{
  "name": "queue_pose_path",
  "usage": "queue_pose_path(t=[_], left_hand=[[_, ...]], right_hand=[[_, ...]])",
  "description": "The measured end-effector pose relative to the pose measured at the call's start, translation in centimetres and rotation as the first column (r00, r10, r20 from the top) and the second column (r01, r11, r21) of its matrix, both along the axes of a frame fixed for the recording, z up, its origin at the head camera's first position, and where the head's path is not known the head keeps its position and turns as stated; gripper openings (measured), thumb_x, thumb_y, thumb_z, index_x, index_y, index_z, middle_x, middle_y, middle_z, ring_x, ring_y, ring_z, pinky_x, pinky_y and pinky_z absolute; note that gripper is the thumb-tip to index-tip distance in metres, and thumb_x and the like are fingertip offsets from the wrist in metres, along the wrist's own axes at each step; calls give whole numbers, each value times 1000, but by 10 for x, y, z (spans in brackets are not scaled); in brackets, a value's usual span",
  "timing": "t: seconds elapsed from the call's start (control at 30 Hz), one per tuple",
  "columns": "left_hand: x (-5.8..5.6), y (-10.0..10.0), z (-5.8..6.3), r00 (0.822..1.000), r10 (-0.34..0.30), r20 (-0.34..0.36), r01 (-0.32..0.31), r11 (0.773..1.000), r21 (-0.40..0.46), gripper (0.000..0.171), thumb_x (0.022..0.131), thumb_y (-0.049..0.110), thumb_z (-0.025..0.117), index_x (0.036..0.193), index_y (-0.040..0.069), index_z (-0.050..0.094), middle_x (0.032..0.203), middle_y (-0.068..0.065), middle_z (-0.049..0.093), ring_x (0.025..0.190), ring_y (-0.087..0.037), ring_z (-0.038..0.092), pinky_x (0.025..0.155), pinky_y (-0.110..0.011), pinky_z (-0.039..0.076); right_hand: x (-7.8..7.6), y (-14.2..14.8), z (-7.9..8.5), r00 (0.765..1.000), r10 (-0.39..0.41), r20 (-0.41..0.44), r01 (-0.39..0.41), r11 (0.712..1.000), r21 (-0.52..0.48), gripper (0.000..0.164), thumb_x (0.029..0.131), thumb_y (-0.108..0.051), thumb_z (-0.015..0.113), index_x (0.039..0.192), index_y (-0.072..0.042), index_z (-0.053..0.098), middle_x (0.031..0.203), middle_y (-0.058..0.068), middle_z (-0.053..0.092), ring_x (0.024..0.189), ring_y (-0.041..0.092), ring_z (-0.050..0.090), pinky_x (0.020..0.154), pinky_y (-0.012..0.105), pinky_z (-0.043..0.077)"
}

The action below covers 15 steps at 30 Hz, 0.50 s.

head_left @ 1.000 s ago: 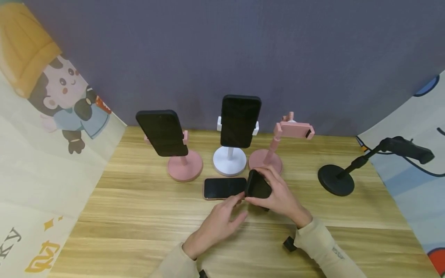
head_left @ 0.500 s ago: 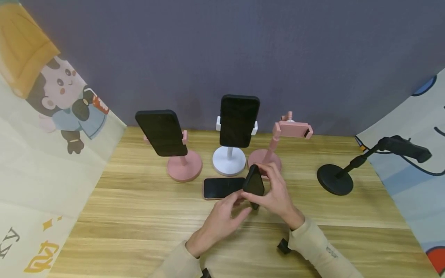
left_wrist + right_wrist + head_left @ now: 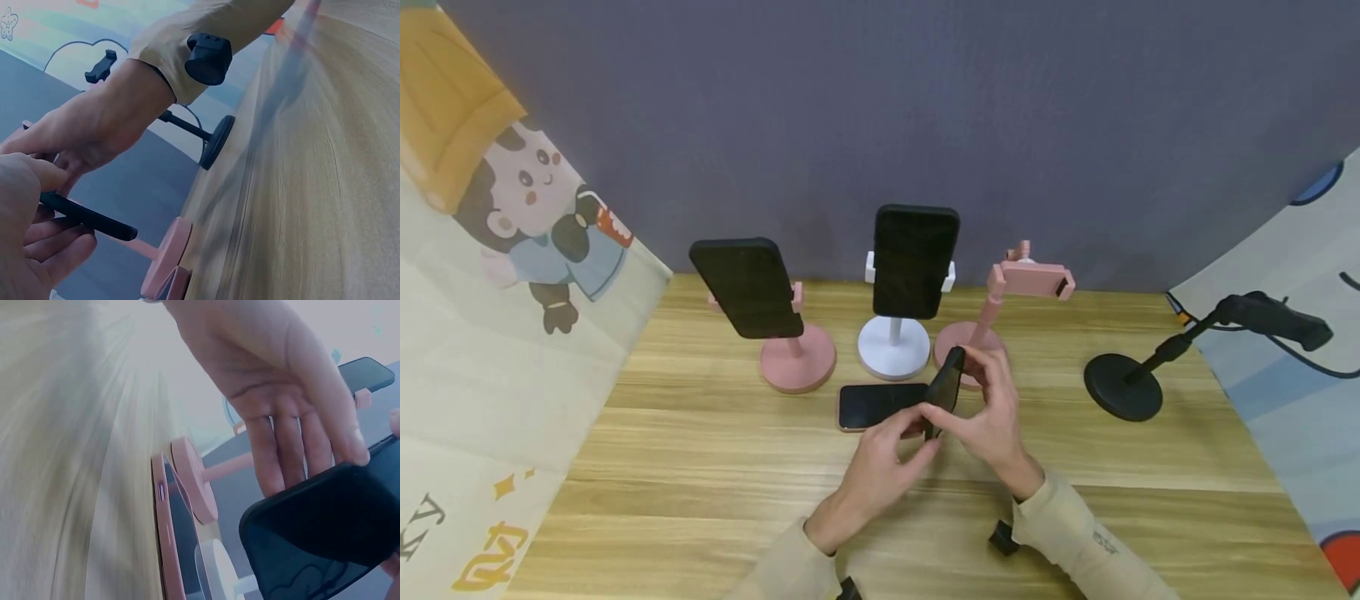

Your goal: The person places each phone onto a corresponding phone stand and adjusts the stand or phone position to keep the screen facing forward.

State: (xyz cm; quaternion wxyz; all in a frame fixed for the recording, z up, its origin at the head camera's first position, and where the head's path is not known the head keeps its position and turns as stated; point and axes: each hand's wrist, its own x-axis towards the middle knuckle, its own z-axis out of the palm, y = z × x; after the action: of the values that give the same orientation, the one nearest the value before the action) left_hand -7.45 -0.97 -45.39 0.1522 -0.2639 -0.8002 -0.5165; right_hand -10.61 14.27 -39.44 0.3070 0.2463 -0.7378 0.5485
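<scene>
A black smartphone (image 3: pixel 946 385) is held tilted on edge above the table, between both hands. My right hand (image 3: pixel 992 421) grips its far and near edges with fingers and thumb. My left hand (image 3: pixel 878 468) pinches its lower end; the left wrist view shows that thumb over the phone (image 3: pixel 94 219) and the fingers beneath. In the right wrist view the dark screen (image 3: pixel 331 531) faces the camera. Just left of the held phone lies another phone (image 3: pixel 876 406) with a pinkish rim, flat on the table. An unoccupied pink phone stand (image 3: pixel 1036 280) rises behind my right hand.
A pink stand (image 3: pixel 799 367) and a white stand (image 3: pixel 893 350) at the back each carry a black phone. A black stand (image 3: pixel 1123 387) with a tilted holder is at the right. A grey-blue panel (image 3: pixel 880 108) closes off the table's (image 3: pixel 700 483) far side.
The held phone has turned from showing its broad face to nearly edge-on, drifting slightly left. My right hand moved left with it, and my left hand's thumb and fingers have closed onto its lower end.
</scene>
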Motion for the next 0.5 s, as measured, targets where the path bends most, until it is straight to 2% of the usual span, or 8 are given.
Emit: queue_pose_path(t=[0.17, 0.27, 0.5], left_hand=[[-1, -1, 2, 995, 35, -93, -34, 999, 19, 36, 85, 12, 67, 119, 1, 62, 110, -11, 68, 91, -13, 65, 78, -21, 55], [-3, 0, 4, 985, 56, -162, -51, 998, 35, 38, 82, 8, 69, 118, -1, 62, 107, -13, 69, 89, -14, 66, 77, -22, 55], [-5, 0, 7, 964, 87, -251, -80, 996, 39, 38, 79, 5, 72, 115, -2, 64, 102, -13, 70, 88, -13, 66, 74, -23, 56]], right_hand=[[-1, -4, 0, 999, 33, 12, -31, 996, -85, 74, 54, 0, 85, 116, 19, 49, 102, 24, 49, 92, 17, 56, 80, 20, 51], [-1, -5, 0, 999, 33, 12, -31, 993, -114, 74, 55, 2, 84, 117, 20, 48, 102, 20, 48, 91, 17, 56, 81, 22, 51], [2, -9, 0, 999, 22, 36, -16, 988, -152, 73, 57, 4, 82, 119, 20, 47, 104, 15, 48, 93, 18, 55, 84, 22, 51]])
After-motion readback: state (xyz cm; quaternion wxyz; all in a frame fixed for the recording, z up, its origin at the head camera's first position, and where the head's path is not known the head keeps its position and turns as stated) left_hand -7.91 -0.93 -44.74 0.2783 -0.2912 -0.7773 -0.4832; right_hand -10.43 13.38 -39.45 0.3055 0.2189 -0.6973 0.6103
